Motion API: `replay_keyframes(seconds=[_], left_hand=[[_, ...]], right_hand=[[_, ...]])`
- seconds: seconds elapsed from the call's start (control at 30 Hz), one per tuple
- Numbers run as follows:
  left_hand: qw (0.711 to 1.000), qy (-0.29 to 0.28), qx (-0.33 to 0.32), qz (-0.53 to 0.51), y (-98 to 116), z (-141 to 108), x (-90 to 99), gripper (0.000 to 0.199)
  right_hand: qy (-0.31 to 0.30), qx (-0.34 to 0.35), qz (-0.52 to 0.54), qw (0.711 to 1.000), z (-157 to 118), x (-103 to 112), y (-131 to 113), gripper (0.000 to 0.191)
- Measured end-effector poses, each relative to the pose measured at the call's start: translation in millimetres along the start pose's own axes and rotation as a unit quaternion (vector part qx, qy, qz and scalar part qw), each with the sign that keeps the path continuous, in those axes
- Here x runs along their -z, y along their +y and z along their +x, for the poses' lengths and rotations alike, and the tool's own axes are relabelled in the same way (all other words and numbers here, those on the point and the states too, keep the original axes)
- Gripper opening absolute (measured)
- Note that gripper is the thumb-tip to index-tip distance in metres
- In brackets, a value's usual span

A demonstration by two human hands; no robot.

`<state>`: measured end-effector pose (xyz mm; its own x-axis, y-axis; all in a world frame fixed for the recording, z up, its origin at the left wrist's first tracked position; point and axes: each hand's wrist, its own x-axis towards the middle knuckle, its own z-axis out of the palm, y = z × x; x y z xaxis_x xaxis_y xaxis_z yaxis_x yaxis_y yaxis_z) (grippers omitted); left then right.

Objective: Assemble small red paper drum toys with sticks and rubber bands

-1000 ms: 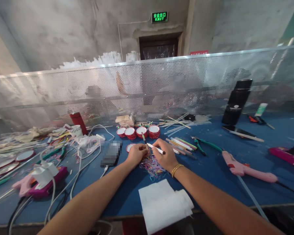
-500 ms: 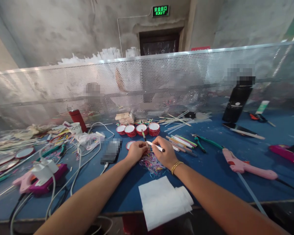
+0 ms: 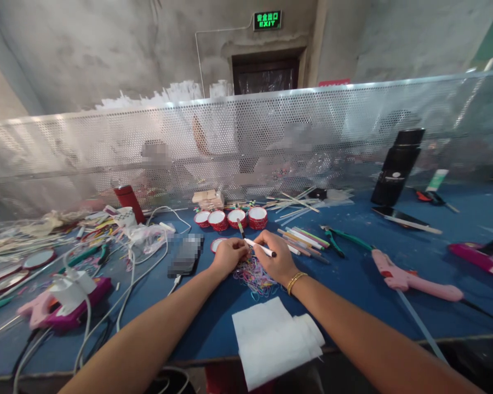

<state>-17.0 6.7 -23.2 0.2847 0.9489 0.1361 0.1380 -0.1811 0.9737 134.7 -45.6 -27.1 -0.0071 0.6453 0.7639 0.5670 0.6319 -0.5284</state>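
Observation:
My left hand [image 3: 231, 255] is closed at the middle of the blue table, its fingertips pinched on a thin stick [image 3: 240, 228] that points up and away. Close beside it, my right hand [image 3: 274, 255] wraps round a white pen [image 3: 261, 247] with a black end; the pen's other end meets the stick near my left fingertips. Under both hands lies a pile of colourful rubber bands [image 3: 257, 278]. Just beyond stand red-rimmed round pieces with white tops [image 3: 257, 214], in short stacks. One more round piece [image 3: 217, 244] is partly hidden behind my left hand.
White cloth [image 3: 275, 342] lies at the front edge. A phone [image 3: 185, 254], cables and a power strip [image 3: 80, 303] are left. Pens [image 3: 306, 239], green-handled pliers [image 3: 334, 241], a pink glue gun [image 3: 414, 282] and a black bottle [image 3: 396, 167] are right. A perforated metal screen [image 3: 246, 142] stands behind.
The view has shifted very slightly. Both hands keep nearly the same place and grip, with the pen tilted a little differently against the stick.

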Motion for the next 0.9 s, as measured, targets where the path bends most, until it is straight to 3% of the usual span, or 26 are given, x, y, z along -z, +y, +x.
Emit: replay_keyframes(seconds=[0.37,0.7,0.9], left_hand=[[0.999,0.003,0.027,-0.030,-8,4,-0.1,0.011],[1.000,-0.004,0.003,-0.017,-10,4,0.8,0.017],[0.999,0.000,0.031,-0.036,-7,3,0.5,0.011]], right_hand=[[0.016,-0.019,-0.024,0.999,-1,2,3,0.011],[-0.004,0.005,-0.001,1.000,0,0,2,0.009],[0.020,-0.015,-0.027,0.999,0,1,3,0.011]])
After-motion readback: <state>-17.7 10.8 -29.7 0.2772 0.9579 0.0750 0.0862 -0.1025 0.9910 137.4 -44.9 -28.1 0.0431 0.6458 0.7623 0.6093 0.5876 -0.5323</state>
